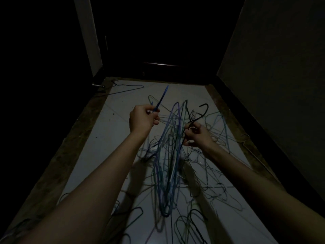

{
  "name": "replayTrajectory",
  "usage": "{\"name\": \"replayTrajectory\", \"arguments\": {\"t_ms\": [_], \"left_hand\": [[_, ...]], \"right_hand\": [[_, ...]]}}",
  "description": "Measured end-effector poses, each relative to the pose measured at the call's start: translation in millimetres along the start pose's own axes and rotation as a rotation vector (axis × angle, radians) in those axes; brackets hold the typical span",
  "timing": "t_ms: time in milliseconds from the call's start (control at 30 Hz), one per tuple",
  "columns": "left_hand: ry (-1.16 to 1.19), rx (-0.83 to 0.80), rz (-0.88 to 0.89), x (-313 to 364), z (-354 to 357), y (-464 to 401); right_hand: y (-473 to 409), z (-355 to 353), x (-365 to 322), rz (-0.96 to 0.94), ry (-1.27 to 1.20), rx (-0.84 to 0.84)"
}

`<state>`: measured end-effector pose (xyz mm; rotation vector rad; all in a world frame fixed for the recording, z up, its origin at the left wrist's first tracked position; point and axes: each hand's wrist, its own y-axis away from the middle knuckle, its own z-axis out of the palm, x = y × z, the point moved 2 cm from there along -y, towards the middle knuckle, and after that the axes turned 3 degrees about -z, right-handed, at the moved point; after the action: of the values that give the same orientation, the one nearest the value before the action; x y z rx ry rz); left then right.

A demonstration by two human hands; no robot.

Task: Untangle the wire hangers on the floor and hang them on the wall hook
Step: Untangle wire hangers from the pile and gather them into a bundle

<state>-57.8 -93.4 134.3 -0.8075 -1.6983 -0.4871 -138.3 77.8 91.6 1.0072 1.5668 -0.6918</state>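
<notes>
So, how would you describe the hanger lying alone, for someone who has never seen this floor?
Look at the pale floor, far left corner by the dark doorway. One blue hanger lies flat there. Unlike the tangled pile, it touches no other hanger.

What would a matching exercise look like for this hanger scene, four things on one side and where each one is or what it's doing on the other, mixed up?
Things:
1. left hand
2. right hand
3. lone hanger
4. bunch of hangers

States:
A. lies flat on the floor at the far left, apart from the pile
B. pinches a blue wire
C. hangs lifted between the two arms
D. grips a black hook

Pairs: 1-B, 2-D, 3-A, 4-C
</notes>
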Motion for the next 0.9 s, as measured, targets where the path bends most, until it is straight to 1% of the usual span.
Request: {"name": "replayTrajectory", "arguments": {"t_ms": [100,233,267,333,400,467,533,633,733,900], "left_hand": [[0.012,-0.009,-0.023,-6,2,2],[0.040,0.004,-0.057,-5,6,4],[0.060,0.012,-0.070,-3,8,4],[0.118,0.020,-0.093,-1,14,7],[0.158,-0.006,-0.103,1,21,11],[0.181,-0.073,-0.104,3,28,16],[0.183,-0.156,-0.112,7,36,20],[0.151,-0.238,-0.108,12,45,26],[0.170,-0.260,-0.105,14,49,30],[0.231,-0.247,-0.094,16,48,28]], "right_hand": [[5,-13,-2,0.008,-0.017,0.016],[8,-23,-11,0.020,0.011,-0.071],[8,-24,-10,0.043,0.051,-0.064],[9,-24,-9,0.075,0.138,0.005],[11,-22,-11,0.043,0.120,0.044],[16,-16,-18,-0.008,0.082,-0.027],[20,-11,-24,-0.008,0.082,-0.105],[22,-6,-28,0.000,0.081,-0.130],[25,-3,-29,-0.021,0.072,-0.163],[26,2,-31,-0.038,0.092,-0.230]]}}
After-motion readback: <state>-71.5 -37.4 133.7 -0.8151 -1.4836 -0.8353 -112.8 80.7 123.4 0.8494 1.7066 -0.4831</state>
